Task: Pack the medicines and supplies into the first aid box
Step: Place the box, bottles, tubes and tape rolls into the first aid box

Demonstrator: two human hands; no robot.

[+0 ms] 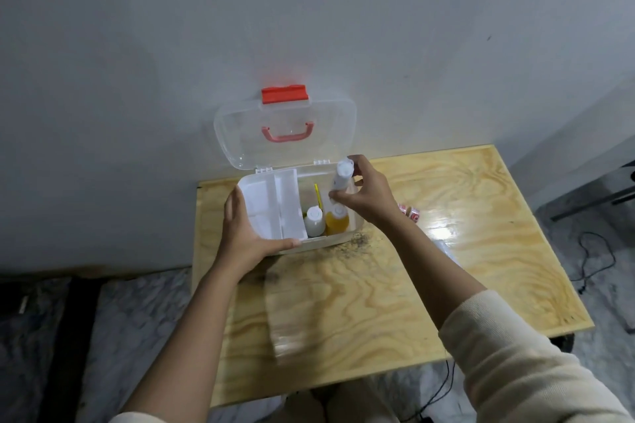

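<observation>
Your left hand (244, 233) grips the first aid box (355, 221) at its 8 o'clock corner. Your right hand (366, 197) pinches a white bottle (341, 177) above the box's 2 o'clock area.

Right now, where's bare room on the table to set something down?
Widest free patch: the wooden table in front of the first aid box, between the two forearms. Far right corner is bare too. Crowded: inside the box by the bottles, where the right hand holds a white bottle, and beside the small red-and-white items.
</observation>
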